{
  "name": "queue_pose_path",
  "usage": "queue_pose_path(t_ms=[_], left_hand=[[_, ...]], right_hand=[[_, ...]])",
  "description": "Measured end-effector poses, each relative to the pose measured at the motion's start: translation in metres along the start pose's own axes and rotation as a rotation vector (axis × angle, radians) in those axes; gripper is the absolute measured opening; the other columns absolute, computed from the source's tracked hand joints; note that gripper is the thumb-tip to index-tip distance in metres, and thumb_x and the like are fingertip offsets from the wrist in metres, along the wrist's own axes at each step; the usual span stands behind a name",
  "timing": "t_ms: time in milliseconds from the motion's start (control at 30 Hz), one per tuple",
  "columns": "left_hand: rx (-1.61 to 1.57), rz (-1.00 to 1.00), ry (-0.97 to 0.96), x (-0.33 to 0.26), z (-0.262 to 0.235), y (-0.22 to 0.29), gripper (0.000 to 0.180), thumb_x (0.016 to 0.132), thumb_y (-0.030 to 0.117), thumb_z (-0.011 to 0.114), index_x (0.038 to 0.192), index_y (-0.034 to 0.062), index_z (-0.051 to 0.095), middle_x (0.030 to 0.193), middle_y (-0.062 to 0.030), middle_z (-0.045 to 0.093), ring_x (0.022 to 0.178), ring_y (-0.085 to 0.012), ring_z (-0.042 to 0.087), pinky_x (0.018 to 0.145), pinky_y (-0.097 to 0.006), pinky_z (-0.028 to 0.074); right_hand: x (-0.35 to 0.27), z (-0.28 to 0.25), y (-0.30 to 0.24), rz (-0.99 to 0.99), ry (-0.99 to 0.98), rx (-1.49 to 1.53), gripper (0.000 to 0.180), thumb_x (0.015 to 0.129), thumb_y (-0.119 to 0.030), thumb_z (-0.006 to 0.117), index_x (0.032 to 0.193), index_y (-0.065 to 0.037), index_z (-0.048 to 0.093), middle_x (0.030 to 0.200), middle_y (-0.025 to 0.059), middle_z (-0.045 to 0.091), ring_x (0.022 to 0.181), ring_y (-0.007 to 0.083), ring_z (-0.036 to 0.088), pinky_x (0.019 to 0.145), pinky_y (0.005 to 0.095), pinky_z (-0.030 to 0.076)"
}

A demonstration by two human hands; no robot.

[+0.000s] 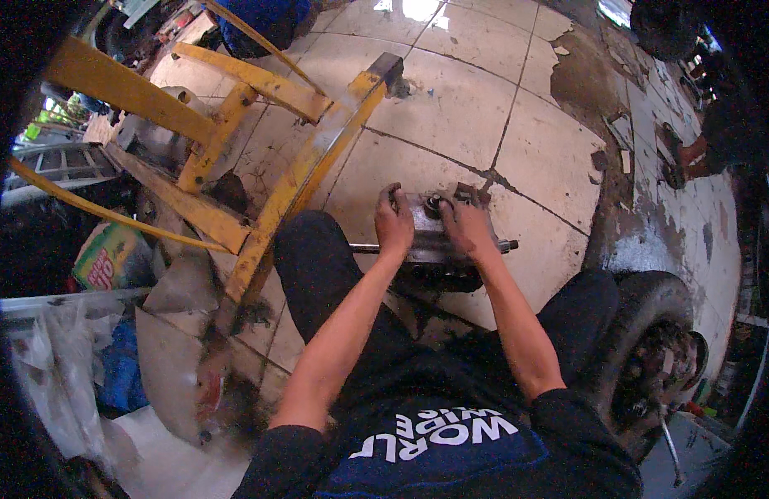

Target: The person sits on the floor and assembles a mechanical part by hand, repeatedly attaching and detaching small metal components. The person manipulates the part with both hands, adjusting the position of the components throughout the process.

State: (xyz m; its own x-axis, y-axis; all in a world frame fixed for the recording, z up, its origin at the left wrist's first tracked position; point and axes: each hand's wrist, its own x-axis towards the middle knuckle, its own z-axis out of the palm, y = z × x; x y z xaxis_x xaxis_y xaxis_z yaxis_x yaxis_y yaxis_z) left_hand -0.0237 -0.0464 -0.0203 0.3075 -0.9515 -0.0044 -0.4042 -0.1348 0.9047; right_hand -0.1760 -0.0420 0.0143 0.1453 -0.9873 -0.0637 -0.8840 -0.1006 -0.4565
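Note:
On the floor between my legs sits a greasy grey metal housing (426,248), with a thin rod (364,248) sticking out at its left and a thicker shaft end (507,246) at its right. My left hand (394,223) grips its left side, fingers curled toward the far edge. Over the right side of the housing, my right hand (467,224) is closed, its fingers beside a round dark fitting (435,204) on top. The underside of the housing is dark and hard to make out.
A yellow steel frame (305,179) stands close on my left, its dark foot (386,70) reaching forward. Near my right knee is a black tyre (650,299). Plastic sheeting (68,366) and a curved pale panel (172,366) lie lower left. Tiles (451,108) are cracked and stained.

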Motion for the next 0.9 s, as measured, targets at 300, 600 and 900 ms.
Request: queue_pose_path(t_ms=[300,600,900], left_hand=[[0.059,0.008,-0.004,-0.001,0.003,0.001,0.04,0.101,0.034,0.044,0.117,-0.0003,0.058,0.113,-0.0219,0.063,0.108,-0.0387,0.059,0.094,-0.043,0.044],[0.118,0.096,0.0,0.0,0.001,-0.003,0.039,0.101,0.03,0.042,0.124,0.0001,0.052,0.121,-0.0216,0.059,0.115,-0.0371,0.055,0.098,-0.042,0.042],[0.058,0.116,0.031,-0.001,0.004,-0.001,0.035,0.098,0.025,0.046,0.119,-0.002,0.054,0.116,-0.023,0.06,0.109,-0.0396,0.057,0.094,-0.044,0.044]], right_hand=[[0.012,0.017,0.0,-0.027,0.036,0.379,0.037,0.096,-0.031,0.045,0.12,-0.007,0.061,0.098,0.0247,0.067,0.098,0.0429,0.062,0.09,0.0485,0.047],[0.013,0.004,-0.018,0.21,-0.16,0.221,0.043,0.098,-0.029,0.04,0.124,0.001,0.056,0.097,0.0279,0.065,0.098,0.0428,0.062,0.087,0.0514,0.047],[-0.032,0.047,-0.01,0.075,0.322,-0.052,0.05,0.095,-0.026,0.043,0.143,-0.008,0.042,0.142,0.0229,0.044,0.133,0.0426,0.039,0.108,0.0708,0.003]])
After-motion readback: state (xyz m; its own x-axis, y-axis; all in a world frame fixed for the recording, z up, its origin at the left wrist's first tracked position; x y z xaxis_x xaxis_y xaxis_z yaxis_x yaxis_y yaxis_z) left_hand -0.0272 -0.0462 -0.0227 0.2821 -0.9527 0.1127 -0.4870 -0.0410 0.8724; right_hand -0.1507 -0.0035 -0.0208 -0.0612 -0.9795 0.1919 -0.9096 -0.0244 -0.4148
